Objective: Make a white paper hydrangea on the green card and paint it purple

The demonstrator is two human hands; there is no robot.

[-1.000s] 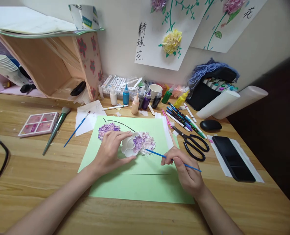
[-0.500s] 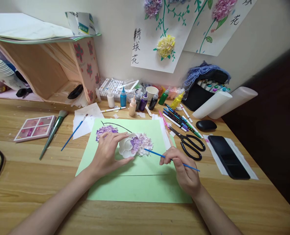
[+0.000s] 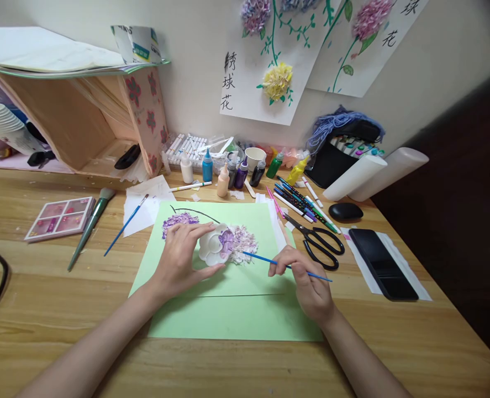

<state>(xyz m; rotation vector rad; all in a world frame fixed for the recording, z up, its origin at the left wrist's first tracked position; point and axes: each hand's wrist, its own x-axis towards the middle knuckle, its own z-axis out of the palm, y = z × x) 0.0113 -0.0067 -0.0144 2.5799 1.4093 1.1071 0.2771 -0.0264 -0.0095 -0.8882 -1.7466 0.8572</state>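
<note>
My left hand (image 3: pixel 182 251) grips a small white flower-shaped paint palette (image 3: pixel 210 250) between thumb and fingers, tilted over the green paper (image 3: pixel 228 320). Purple paint coats its right-hand wells. In my right hand (image 3: pixel 306 279) is a thin blue paintbrush (image 3: pixel 265 259), its tip at the palette's right edge, by the paint. Just right of the palette, partly behind it, sits a pale lilac paper-shred flower (image 3: pixel 247 243). A deeper purple flower (image 3: pixel 179 221) shows above my left hand, and a black drawn stem runs between the two.
Black-handled scissors (image 3: pixel 319 243), pens (image 3: pixel 296 199) and a phone (image 3: pixel 382 264) lie to the right. Paint bottles (image 3: pixel 241 174) line the back. Leftward are another blue brush (image 3: pixel 125 225), a large green brush (image 3: pixel 89 229) and a pink boxed set (image 3: pixel 60 218).
The brush tip has moved slightly left, from over the pale flower to the palette's painted edge. My left hand still holds the palette in nearly the same place.
</note>
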